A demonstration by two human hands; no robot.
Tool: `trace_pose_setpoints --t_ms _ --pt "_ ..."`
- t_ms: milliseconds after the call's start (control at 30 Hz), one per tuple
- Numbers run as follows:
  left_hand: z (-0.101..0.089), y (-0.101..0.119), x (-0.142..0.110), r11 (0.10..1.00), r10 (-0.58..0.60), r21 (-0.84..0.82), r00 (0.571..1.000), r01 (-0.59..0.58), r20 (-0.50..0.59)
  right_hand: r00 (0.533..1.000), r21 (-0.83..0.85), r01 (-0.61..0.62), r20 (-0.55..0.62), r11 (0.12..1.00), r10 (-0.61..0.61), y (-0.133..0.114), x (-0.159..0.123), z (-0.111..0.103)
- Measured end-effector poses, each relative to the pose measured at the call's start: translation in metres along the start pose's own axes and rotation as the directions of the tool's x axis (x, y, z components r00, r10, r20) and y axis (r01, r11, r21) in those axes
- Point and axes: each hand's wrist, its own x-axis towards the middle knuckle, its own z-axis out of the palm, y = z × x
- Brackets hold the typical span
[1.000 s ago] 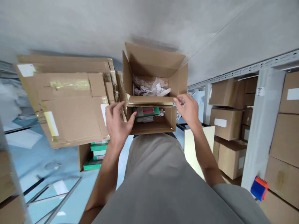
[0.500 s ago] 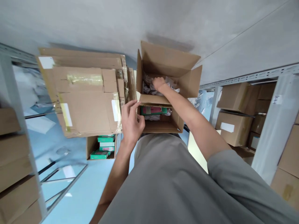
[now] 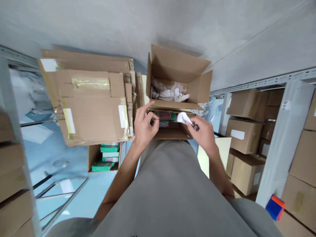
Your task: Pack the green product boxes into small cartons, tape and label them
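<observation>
In my right hand (image 3: 203, 131), a crumpled piece of white paper (image 3: 184, 118) is pinched over the right side of the near cardboard box (image 3: 170, 134). My left hand (image 3: 146, 126) is at that box's left edge, thumb and fingers curled together on it; the exact contact is partly hidden. Inside the near box lie a green and pink box (image 3: 166, 116) and some crumpled paper. Right behind it stands a taller open carton (image 3: 181, 62), with more crumpled white paper (image 3: 170, 93) and clear plastic at its bottom.
Flattened cartons (image 3: 91, 115) are stacked at the left. Below them stands a carton holding several green boxes (image 3: 110, 154). Shelving with a metal post (image 3: 278, 138) and closed cartons (image 3: 247, 135) lines the right. A blue and red object (image 3: 275, 207) is on the post.
My right hand reached into the far carton, then came back over the near box with crumpled white paper. My left hand's fingers have curled in at the near box's left edge.
</observation>
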Motion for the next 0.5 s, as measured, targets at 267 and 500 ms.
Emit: trace_pose_setpoints --t_ms 267,500 --pt "0.012 -0.001 0.012 0.971 0.15 -0.168 0.98 -0.172 -0.134 0.997 0.067 -0.071 -0.015 0.995 0.072 0.009 0.023 0.02" --pt "0.012 0.008 -0.002 0.974 0.053 -0.214 0.993 -0.076 -0.11 0.912 -0.27 0.234 0.394 0.934 -0.114 0.008 0.211 0.061"
